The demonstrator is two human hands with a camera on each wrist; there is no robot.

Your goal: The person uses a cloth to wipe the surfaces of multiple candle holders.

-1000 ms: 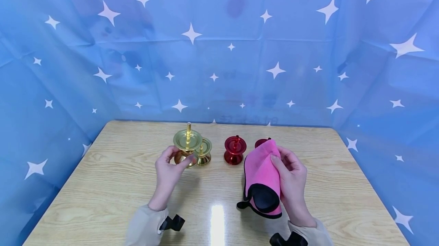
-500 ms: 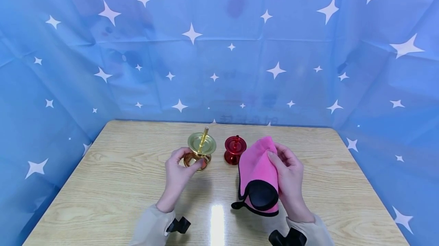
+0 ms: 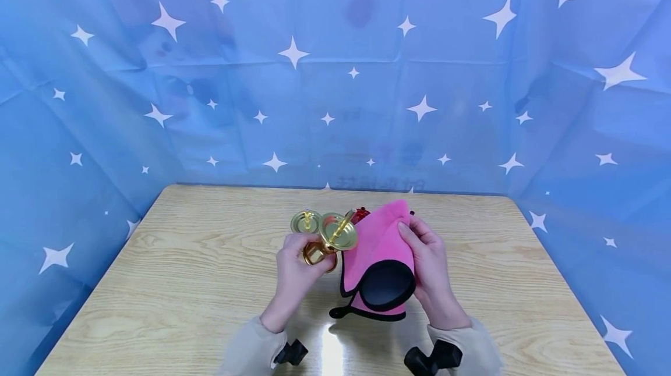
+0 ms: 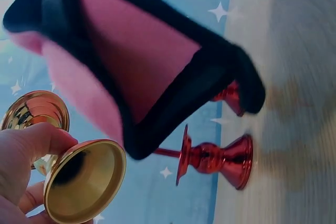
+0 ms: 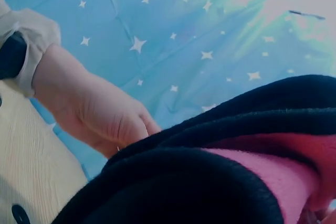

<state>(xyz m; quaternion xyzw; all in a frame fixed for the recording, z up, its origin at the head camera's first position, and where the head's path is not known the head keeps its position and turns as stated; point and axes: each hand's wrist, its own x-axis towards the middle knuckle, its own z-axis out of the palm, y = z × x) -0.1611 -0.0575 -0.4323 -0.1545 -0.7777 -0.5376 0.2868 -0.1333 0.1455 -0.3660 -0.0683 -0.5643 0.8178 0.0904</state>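
Observation:
My left hand (image 3: pixel 297 271) grips a shiny gold candlestick (image 3: pixel 338 231) by its stem. It is tilted, spike leaning right, clear of the table in the left wrist view. Close beside it, my right hand (image 3: pixel 430 265) pinches a pink cloth (image 3: pixel 380 239) with black edging. The cloth is curled into a tube, its black-rimmed mouth facing me. Another gold candlestick (image 3: pixel 306 222) stands behind my left hand, partly hidden. Behind the cloth stand two red candlesticks; in the left wrist view one red candlestick (image 4: pixel 207 158) is upright on the table, the other red candlestick (image 4: pixel 231 97) partly covered.
The pale wooden table (image 3: pixel 199 283) ends at a blue curtain (image 3: pixel 335 85) with white stars, which also runs along both sides. A bright light reflection lies on the tabletop near its front.
My left hand has carried the gold candlestick rightward and tilted it, uncovering the other gold one. My right hand has brought the cloth leftward, mostly covering the nearer red candlestick.

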